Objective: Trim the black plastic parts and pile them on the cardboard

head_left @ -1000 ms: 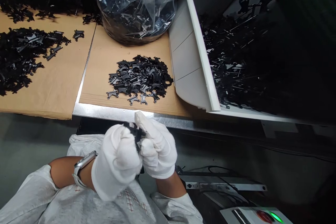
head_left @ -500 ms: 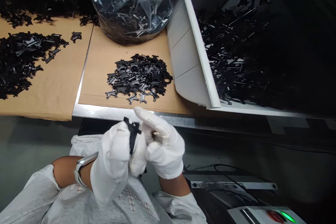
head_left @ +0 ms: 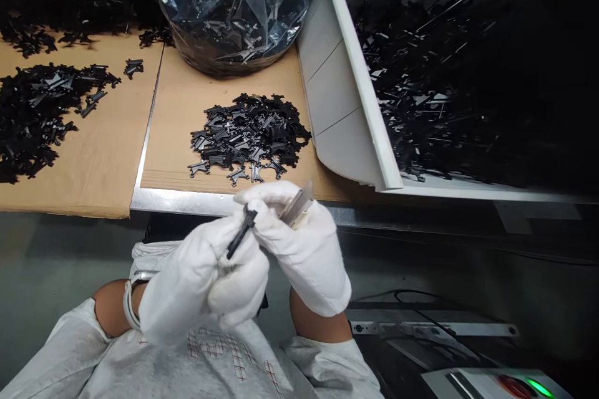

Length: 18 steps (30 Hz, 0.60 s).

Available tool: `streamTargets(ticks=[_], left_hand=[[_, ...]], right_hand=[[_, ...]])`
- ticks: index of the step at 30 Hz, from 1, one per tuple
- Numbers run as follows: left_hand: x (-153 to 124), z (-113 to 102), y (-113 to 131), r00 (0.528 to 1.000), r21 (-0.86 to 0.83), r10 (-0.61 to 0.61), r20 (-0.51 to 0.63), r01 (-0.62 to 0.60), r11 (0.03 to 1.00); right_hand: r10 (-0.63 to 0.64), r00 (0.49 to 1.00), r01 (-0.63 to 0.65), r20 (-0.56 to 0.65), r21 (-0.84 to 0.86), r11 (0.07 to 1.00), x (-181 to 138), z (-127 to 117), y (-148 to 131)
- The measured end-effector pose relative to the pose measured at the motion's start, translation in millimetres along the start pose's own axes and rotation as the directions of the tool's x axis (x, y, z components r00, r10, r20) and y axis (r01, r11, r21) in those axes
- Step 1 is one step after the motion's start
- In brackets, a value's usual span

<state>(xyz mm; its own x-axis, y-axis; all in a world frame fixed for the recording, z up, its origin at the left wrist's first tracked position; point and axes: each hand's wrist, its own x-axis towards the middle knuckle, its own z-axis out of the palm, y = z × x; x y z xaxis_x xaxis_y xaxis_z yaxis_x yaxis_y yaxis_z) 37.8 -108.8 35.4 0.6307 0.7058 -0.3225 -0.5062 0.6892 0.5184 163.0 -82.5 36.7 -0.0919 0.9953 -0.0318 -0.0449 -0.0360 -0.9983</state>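
Note:
Both my hands wear white gloves and meet just below the table's metal edge. My left hand (head_left: 206,277) is closed on a small black plastic part (head_left: 241,234), held edge-on between its fingers. My right hand (head_left: 302,249) is closed around a thin metal blade (head_left: 296,207) whose tip shows above the fingers, right beside the part. A pile of like black parts (head_left: 250,137) lies on the cardboard sheet (head_left: 182,106) straight ahead of my hands.
A clear plastic bag (head_left: 234,9) full of black parts stands behind the pile. A white bin (head_left: 355,81) with tangled black parts is at the right. More black parts (head_left: 37,109) are spread over cardboard at the left. A box with a green light (head_left: 538,386) sits at the lower right.
My hands have risen slightly toward the table edge. The black part has turned edge-on in my left hand, and the blade now shows in my right hand.

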Motion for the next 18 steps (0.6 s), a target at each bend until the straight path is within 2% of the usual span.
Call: streamTargets(ticks=[2, 4, 6, 8, 10, 12, 13, 15, 18], left_hand=[[0, 4, 4, 0.991, -0.155, -0.012, 0.136, 0.033, 0.987], [-1, 5, 7, 0.975, -0.222, -0.075, 0.209, 0.122, 0.967], [-1, 1, 7, 0.964, -0.220, -0.130, 0.234, 0.183, 0.958], [1, -6, 6, 0.967, -0.116, -0.127, 0.222, 0.156, 0.981], [4, -15, 6, 0.985, 0.157, -0.093, 0.144, 0.070, 0.985], [6, -22, 10, 0.999, 0.471, -0.012, -0.039, 0.029, 0.881], [7, -23, 13, 0.991, 0.570, 0.050, -0.126, 0.031, 0.821], [8, -23, 20, 0.958, 0.641, 0.157, -0.238, 0.034, 0.767], [7, -18, 25, 0.955, 0.618, 0.196, -0.221, -0.018, 0.786]], right_hand=[[0.011, 0.999, -0.012, -0.046, -0.011, 1.000, -1, 0, -2], [0.050, 0.998, -0.051, -0.035, -0.027, 0.998, 0, -2, -4], [0.100, 0.995, -0.101, -0.016, -0.036, 0.994, 0, -4, -6], [0.145, 0.989, -0.145, 0.029, -0.019, 0.989, 1, -7, -8], [0.184, 0.980, -0.184, 0.074, -0.002, 0.983, 0, -10, -8], [0.210, 0.973, -0.210, 0.092, -0.015, 0.978, 0, -13, -7], [0.221, 0.972, -0.219, 0.085, -0.027, 0.975, 0, -13, -6], [0.231, 0.970, -0.229, 0.075, -0.036, 0.973, 0, -13, -2], [0.231, 0.968, -0.232, 0.101, 0.003, 0.973, 0, -12, 6]])
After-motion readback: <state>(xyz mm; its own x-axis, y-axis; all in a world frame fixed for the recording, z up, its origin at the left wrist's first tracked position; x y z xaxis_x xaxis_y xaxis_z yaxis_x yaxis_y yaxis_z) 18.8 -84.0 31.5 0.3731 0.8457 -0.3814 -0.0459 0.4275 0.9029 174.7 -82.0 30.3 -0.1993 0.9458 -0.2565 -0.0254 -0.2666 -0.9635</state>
